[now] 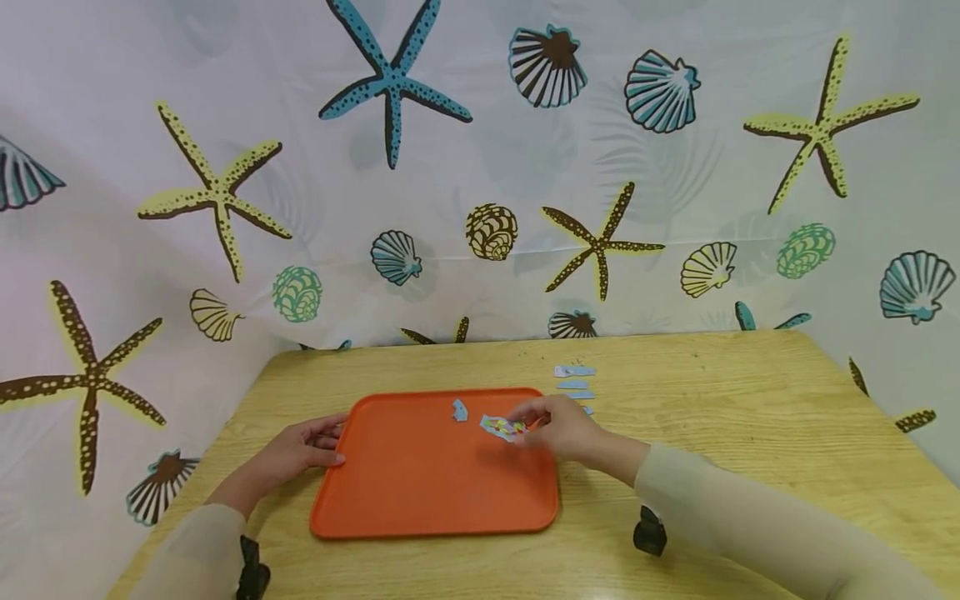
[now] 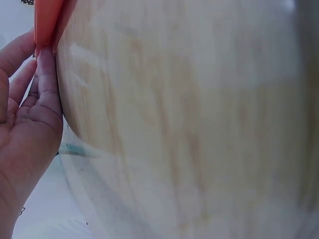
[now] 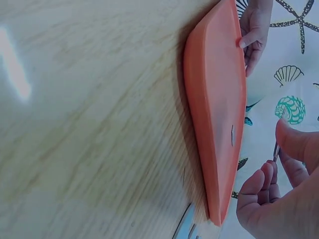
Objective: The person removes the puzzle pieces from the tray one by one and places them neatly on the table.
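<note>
An orange tray [image 1: 435,492] lies on the wooden table. At its left rim my left hand [image 1: 296,454] grips the edge, with the thumb over the rim and the fingers at the outer side; the left wrist view has these fingers [image 2: 47,82] against the orange wall. Over the tray's right part my right hand [image 1: 566,427] pinches a small flat light-blue piece with colourful print [image 1: 498,427]. Seen edge-on in the right wrist view, the piece is thin between thumb and fingers. A small light-blue scrap [image 1: 460,411] lies on the tray near its far edge.
Several narrow light-blue strips [image 1: 576,372] lie in a column on the table beyond the tray's far right corner. A white cloth [image 1: 450,192] printed with starfish and shells hangs behind the wooden table [image 1: 720,400] and along its sides.
</note>
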Available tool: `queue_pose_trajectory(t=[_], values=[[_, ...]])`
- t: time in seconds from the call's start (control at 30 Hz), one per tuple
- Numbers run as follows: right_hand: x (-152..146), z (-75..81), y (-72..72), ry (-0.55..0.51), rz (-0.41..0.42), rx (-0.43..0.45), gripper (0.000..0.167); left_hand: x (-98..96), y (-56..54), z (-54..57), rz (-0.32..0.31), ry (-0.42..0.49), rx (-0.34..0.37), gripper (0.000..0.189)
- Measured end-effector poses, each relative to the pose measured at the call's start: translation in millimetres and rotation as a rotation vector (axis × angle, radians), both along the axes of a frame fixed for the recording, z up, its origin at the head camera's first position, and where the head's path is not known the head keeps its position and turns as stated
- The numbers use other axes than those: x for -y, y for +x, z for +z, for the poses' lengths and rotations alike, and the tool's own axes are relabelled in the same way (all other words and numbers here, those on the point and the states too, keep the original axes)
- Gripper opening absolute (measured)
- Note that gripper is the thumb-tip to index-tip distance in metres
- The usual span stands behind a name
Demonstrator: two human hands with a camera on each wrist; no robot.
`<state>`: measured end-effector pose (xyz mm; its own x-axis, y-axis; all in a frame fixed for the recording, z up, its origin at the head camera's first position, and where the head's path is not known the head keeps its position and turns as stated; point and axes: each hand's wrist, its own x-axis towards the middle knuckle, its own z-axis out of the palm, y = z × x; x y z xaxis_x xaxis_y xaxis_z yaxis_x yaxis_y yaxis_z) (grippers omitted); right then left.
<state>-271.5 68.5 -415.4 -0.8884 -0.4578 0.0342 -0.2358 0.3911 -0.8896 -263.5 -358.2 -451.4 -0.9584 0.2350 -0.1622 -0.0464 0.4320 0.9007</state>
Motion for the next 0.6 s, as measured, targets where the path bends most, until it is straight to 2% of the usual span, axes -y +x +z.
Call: queue_pose_trajectory(t=[0.37, 0.6], values=[[-23, -4.6, 1.2, -0.040, -0.068, 0.037, 0.025, 1.3, 0.3, 0.8, 0.003, -0.007, 0.002, 0.076], [-42, -4.7, 9.0, -0.051, -0.061, 0.013, 0.023, 1.9, -0.5, 0.3, -0.002, -0.009, 0.001, 0.076]])
